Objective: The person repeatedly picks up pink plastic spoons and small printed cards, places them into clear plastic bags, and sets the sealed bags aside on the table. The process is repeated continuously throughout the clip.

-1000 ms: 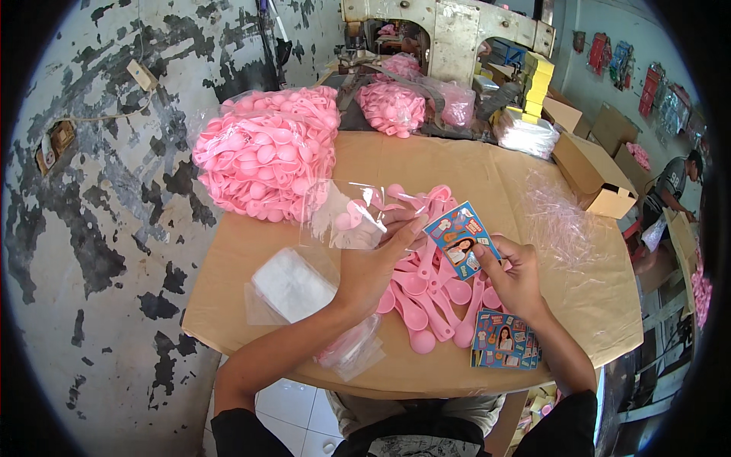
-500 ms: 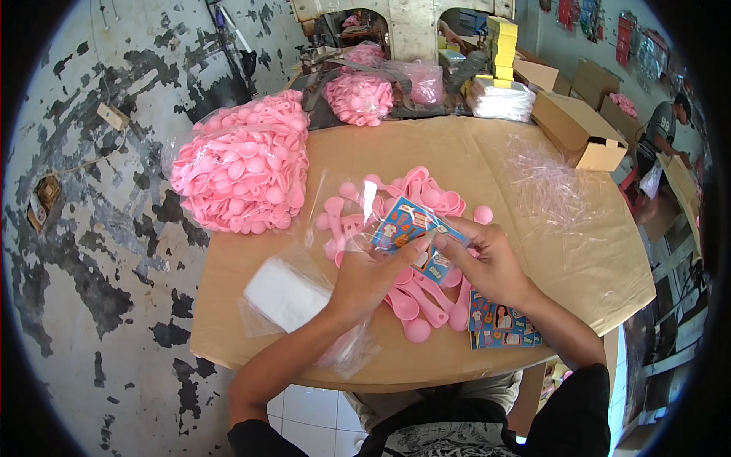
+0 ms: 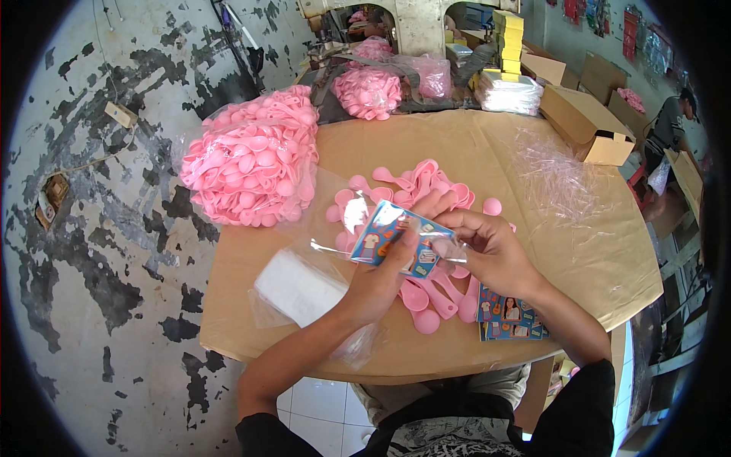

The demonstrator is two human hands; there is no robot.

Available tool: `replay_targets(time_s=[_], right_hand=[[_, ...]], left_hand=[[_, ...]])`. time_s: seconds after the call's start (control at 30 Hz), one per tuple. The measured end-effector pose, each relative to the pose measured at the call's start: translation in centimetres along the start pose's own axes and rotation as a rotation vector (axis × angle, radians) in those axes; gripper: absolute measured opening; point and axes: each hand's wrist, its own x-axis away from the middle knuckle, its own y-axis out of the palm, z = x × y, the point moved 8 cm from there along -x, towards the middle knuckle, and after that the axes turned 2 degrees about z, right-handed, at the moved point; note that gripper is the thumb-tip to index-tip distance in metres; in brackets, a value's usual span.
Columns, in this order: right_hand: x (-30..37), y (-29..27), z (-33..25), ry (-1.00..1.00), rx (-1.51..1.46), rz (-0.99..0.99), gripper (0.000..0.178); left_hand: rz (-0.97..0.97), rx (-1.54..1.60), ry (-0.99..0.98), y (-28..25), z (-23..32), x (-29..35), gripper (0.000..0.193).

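My left hand (image 3: 378, 280) holds a blue printed card (image 3: 375, 234) that sits in a clear plastic bag, its thumb pressed across the front. At the bag's right end, the fingers of my right hand (image 3: 499, 255) are closed on the clear plastic (image 3: 451, 250). Beneath and around both hands lies a loose heap of pink plastic spoons (image 3: 434, 295), partly covered by them. More blue printed cards (image 3: 512, 314) lie stacked by my right forearm. Beside my left forearm rests a pile of clear plastic bags (image 3: 297, 286) with a white look.
A big clear bag of pink spoons (image 3: 251, 164) stands at the table's left. Crumpled plastic film (image 3: 556, 171) lies on the brown-covered table (image 3: 609, 266) at right, near an open cardboard box (image 3: 586, 122). Yellow boxes (image 3: 508, 46) are stacked behind. A person (image 3: 670, 126) works far right.
The card in its bag has shifted slightly left and tilted. My right hand has moved from the card's face to the bag's right end, where the plastic is bunched.
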Motion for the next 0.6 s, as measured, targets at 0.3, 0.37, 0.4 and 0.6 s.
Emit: replay_targets(time_s=[0.3,0.37,0.4,0.6], right_hand=[[0.2,-0.9,-1.1,-0.252,0.249,0.056,0.023],[0.1,-1.0,-2.0,-0.356,0.171,0.07,0.014],[0.2,-0.8,-2.3,-0.356,0.171,0.074,0.014],[0.3,-0.4,-0.6,-0.027,0.089,0.072,0.009]], left_hand=[[0.131,-0.033,-0.033,-0.6,-0.4,0.7,0.062],[0.212,0.202,-0.127,-1.5,-0.4,0.9,0.051],[0.244,0.163,-0.132,-1.9,-0.5,1.0,0.049],[0.107,-0.151,-0.012,-0.5,0.1,1.0,0.057]])
